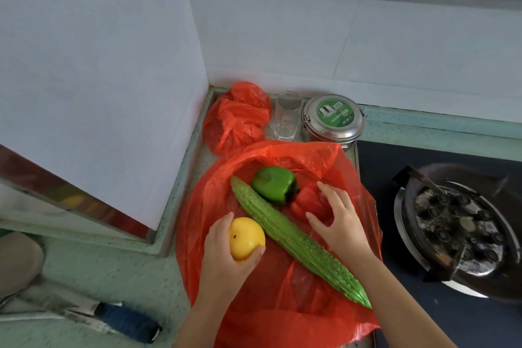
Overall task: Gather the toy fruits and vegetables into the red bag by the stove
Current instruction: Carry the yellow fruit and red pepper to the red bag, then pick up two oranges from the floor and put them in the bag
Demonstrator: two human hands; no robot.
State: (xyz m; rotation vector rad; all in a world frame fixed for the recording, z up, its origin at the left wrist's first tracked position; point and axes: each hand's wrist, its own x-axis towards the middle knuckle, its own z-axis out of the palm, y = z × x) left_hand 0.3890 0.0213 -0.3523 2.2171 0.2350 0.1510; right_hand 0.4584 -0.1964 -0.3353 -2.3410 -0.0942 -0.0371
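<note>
A red plastic bag (pixel 214 200) lies spread open on the counter left of the stove. On it rest a long green bitter gourd (pixel 293 234) lying diagonally, a green bell pepper (pixel 272 183) and a red bell pepper (pixel 308 200). My left hand (pixel 226 260) holds a yellow round fruit (pixel 245 237) over the bag's left side. My right hand (pixel 339 220) curls around the red pepper, fingers touching it, partly hiding it.
A second, crumpled red bag (pixel 240 116) sits in the back corner beside a clear glass (pixel 286 116) and a round steel tin (pixel 333 118). The gas burner (pixel 457 226) is at the right. A knife with a dark blue handle (pixel 124 322) lies at the lower left.
</note>
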